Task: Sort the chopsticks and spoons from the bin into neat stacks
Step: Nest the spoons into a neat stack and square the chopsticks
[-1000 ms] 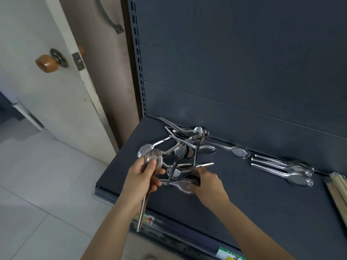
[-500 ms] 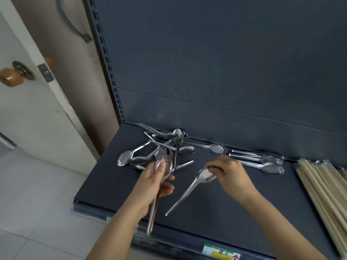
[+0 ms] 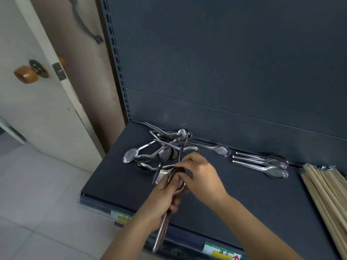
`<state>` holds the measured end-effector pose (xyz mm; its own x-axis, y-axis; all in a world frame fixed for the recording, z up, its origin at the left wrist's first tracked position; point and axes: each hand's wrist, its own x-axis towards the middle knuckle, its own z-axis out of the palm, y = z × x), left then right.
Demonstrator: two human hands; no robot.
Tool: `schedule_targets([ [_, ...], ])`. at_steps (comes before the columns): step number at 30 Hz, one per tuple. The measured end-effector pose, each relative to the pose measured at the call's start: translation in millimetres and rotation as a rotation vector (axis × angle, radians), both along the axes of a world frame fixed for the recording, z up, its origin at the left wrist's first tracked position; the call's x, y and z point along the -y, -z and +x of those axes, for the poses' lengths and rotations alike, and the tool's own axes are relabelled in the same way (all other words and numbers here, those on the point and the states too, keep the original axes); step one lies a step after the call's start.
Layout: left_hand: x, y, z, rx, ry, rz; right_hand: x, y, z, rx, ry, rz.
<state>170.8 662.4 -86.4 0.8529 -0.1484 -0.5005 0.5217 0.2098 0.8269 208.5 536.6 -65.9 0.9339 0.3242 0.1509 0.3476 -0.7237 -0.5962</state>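
Overhead, a dark grey shelf (image 3: 244, 194) stands beside a white door (image 3: 37, 113) with one wooden knob (image 3: 26, 74), over a pale tiled floor (image 3: 37, 194). On it lie a tangled pile of spoons (image 3: 165, 147), too jumbled to count, one lone spoon (image 3: 219, 149), three aligned spoons (image 3: 266, 163) and a chopstick bundle (image 3: 326, 188) far right. The left hand (image 3: 161, 201) grips the held spoons (image 3: 162, 228) by their handles; the right hand (image 3: 201, 177) curls over their bowls.

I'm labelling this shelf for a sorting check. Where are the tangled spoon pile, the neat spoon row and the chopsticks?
Spoon pile (image 3: 165, 152), head view, on a spoon bowl mid-pile.
Spoon row (image 3: 273, 163), head view, on the middle spoon's bowl.
Chopsticks (image 3: 326, 194), head view, on the sticks mid-bundle.
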Motion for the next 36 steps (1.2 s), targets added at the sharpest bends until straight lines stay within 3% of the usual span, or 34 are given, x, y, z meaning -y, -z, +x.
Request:
schedule_targets([
  [4,-24.6,3.3,-6.7,0.036,-0.129,0.047,-10.4,13.6,9.6,0.011,0.039,0.038],
  [10,-68.4,4.4,-13.2,0.056,-0.361,0.121,-28.6,27.4,19.8,-0.232,-0.042,-0.281],
  [14,-81.5,3.3,-18.2,0.032,-0.417,0.124,-43.1,36.2,24.0,-0.246,-0.095,-0.351],
  [25,-74.7,9.4,-18.0,0.019,-0.387,0.126,-37.0,59.3,17.3,-0.245,-0.071,-0.353],
  [34,-43.8,9.8,-3.1,0.037,-0.280,0.123,-2.8,65.6,7.2,-0.355,0.095,-0.370],
  [36,-33.6,10.4,0.4,0.036,-0.255,0.093,12.4,61.7,6.7,-0.394,0.198,-0.299],
])
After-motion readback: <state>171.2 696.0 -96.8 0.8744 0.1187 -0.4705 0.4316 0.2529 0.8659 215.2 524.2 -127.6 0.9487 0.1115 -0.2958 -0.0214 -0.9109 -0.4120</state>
